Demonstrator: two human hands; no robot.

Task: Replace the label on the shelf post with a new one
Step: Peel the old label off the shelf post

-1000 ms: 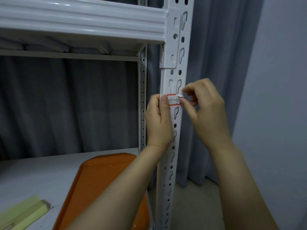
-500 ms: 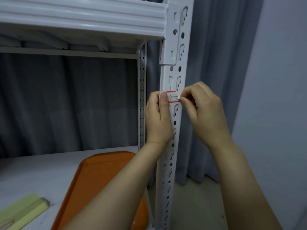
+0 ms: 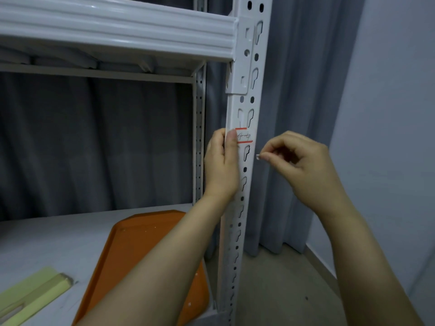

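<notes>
A white label (image 3: 244, 135) with red top and bottom edges and handwriting sticks to the white perforated shelf post (image 3: 243, 184). My left hand (image 3: 222, 165) grips the post just left of the label, the thumb covering its left end. My right hand (image 3: 303, 165) is off the post to the right, thumb and forefinger pinched on a tiny white scrap of paper (image 3: 258, 157). The label's right edge looks torn.
An orange tray (image 3: 131, 250) lies on the lower shelf board, with a pale green flat object (image 3: 35, 292) at the bottom left. A white shelf beam (image 3: 117, 27) runs overhead. Grey curtains hang behind, and a wall stands at the right.
My right hand has pulled away from the label toward the right and down, carrying a small white scrap. My left hand stays on the post.
</notes>
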